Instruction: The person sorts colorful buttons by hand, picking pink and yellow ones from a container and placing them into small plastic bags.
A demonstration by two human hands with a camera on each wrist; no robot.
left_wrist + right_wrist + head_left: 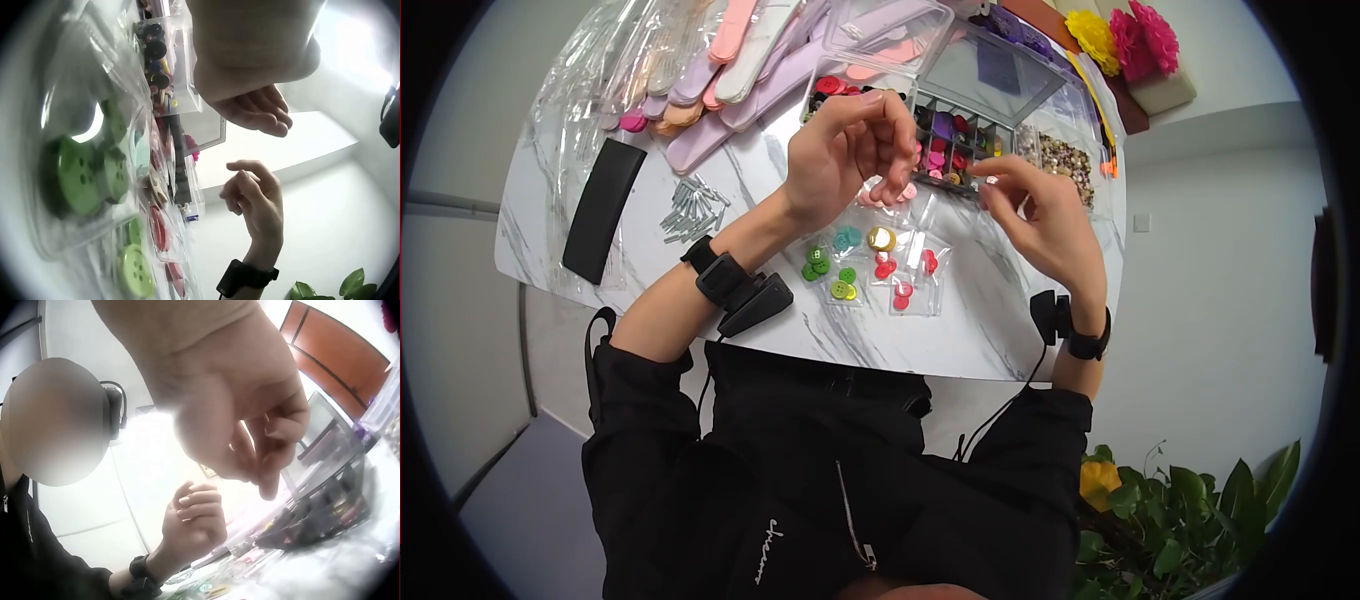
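Observation:
The left hand [840,155] is raised above the table beside an open clear box of red and dark buttons [830,86], its fingers loosely curled with nothing visible in them. Opposite it, the right hand [1050,215] hangs near the front of a divided black tray [945,180], fingers bent and apart from the thumb; no held thing shows. In the left wrist view the right hand [259,203] faces the left one. Below the hands lie small clear bags with green buttons [816,264], red buttons [902,296] and a gold-rimmed button [881,238].
Wrapped pastel strips [700,135] cover the back left of the marbled table [800,325]. A black bar [604,210] and a pile of silvery pieces [693,208] lie at left. Beads [1068,165] fill a box at right; artificial flowers [1142,40] stand behind.

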